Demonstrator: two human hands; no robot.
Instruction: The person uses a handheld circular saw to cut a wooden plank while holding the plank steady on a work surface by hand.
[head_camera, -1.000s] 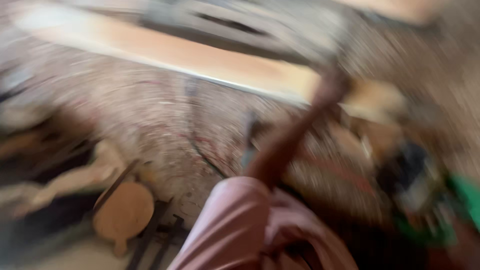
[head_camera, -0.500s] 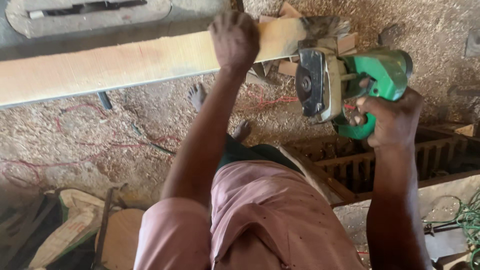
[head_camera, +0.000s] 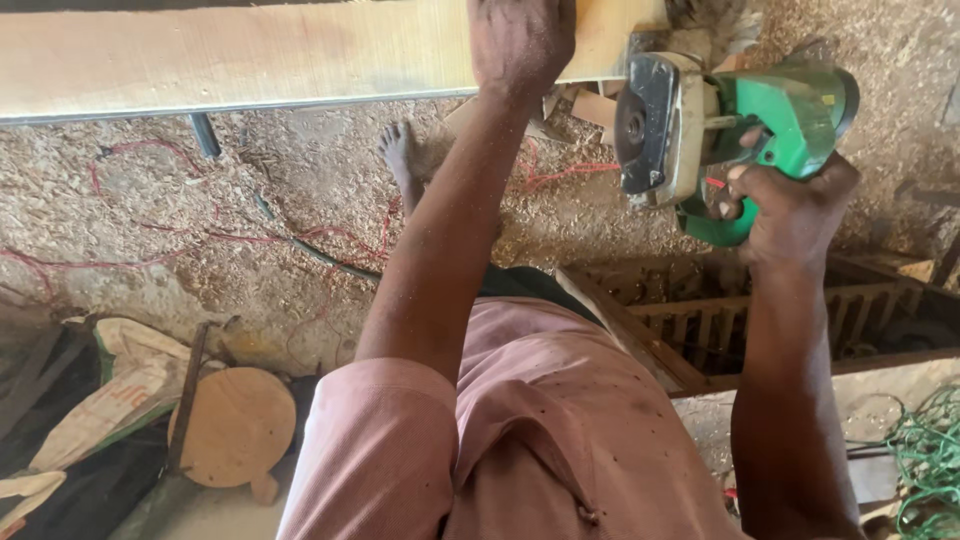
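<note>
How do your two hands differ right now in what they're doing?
The left hand lies flat on the pale plank; the right hand is wrapped around the green planer's handle. The left reaches up to the frame's top edge, while the right sits lower, beside the plank's end. Both arms are stretched forward.

floor (head_camera: 200, 240): sawdust-covered | red wire (head_camera: 150, 235) | round wooden disc (head_camera: 238, 425) | sack (head_camera: 120, 385)

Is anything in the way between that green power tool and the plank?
Nothing visible. The green power tool in the right hand sits by the plank end, which the left hand presses.
</note>
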